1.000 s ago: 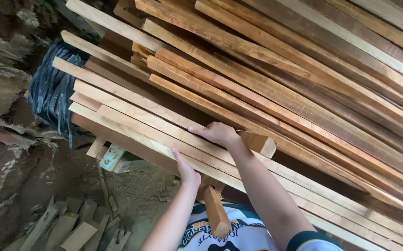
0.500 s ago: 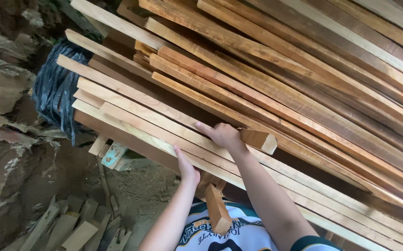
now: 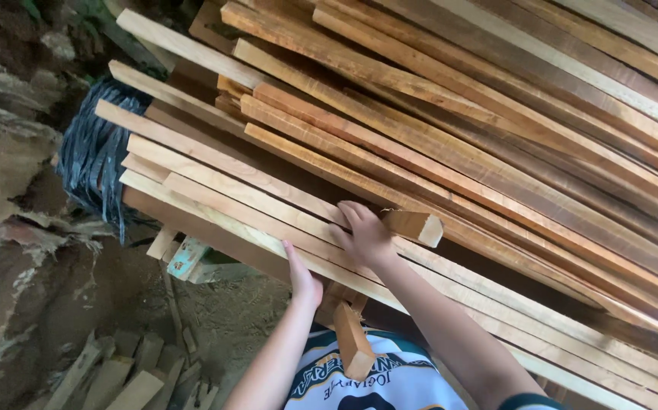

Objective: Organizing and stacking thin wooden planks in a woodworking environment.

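A big pile of long wooden planks (image 3: 496,144) runs from upper left to lower right. My right hand (image 3: 364,231) lies flat on the pale planks near the pile's front edge, fingers spread, next to the sawn end of a short plank (image 3: 416,225). My left hand (image 3: 303,277) grips the underside edge of the lowest pale plank (image 3: 215,220). A short wooden block (image 3: 353,342) sticks out below the pile, in front of my shirt.
A bundle of black plastic sheeting (image 3: 93,163) hangs at the pile's left end. Rough bark slabs (image 3: 2,175) stand at the left. Offcut blocks (image 3: 127,376) lie on the dirt floor at the lower left. A pale green scrap (image 3: 186,258) sits under the pile.
My right hand has slid a little right and down along the planks, its fingers now spread by the short plank's end. My left hand stays under the edge.
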